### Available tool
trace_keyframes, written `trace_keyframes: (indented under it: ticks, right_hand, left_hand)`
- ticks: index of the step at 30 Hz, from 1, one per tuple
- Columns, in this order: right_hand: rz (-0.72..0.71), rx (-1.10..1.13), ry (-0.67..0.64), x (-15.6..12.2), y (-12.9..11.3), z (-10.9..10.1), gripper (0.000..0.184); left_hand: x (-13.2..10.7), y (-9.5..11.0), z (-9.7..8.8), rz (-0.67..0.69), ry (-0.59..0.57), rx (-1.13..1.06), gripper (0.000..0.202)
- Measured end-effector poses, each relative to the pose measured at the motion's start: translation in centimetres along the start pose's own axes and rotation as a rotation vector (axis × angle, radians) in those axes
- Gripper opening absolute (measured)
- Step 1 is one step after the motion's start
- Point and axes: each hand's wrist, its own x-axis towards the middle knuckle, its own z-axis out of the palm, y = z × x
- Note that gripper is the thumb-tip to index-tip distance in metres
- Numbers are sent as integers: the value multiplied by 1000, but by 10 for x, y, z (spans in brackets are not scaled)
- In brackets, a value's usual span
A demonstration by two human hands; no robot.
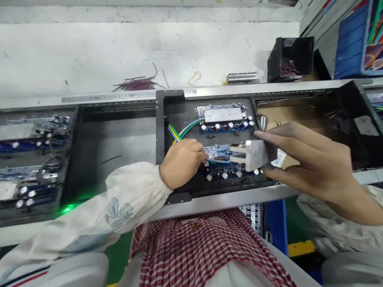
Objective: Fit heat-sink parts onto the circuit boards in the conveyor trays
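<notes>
My left hand (183, 162) is closed, its fingertips pinched by the lower circuit board (217, 151) over thin wires (220, 162). Green, yellow and blue wires (176, 132) run behind this hand from the wall of the black tray (160, 147). My right hand (311, 155) curls its thumb and fingers around a silver-white metal block (257, 155) with pale prongs pointing left. The block is slightly blurred above the lower board and hides part of it. The upper circuit board (223, 117) lies in the same tray, carrying a flat metal plate.
Left of the tray sits another tray with boards (32, 175); a green light (68, 208) glows nearby. Purple wires (139, 83) lie on the white bench. A black bin (290, 59) and a blue crate (350, 52) stand at the back right. Cardboard (284, 115) lies right of the tray.
</notes>
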Motion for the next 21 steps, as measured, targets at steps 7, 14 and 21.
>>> trace_keyframes:
  ticks: [7, 14, 21]
  right_hand:
    - [-239, 19, -266, 34, 1, 14, 40]
    - [-269, 75, -403, 73, -58, 52, 28]
    - [-202, 122, -462, 65, -40, 70, 29]
  left_hand:
    - [-12, 6, -6, -129, -82, -21, 19]
    - [-66, -36, -14, -161, -37, -250, 16]
    - [-60, -32, -16, -244, -101, -339, 26]
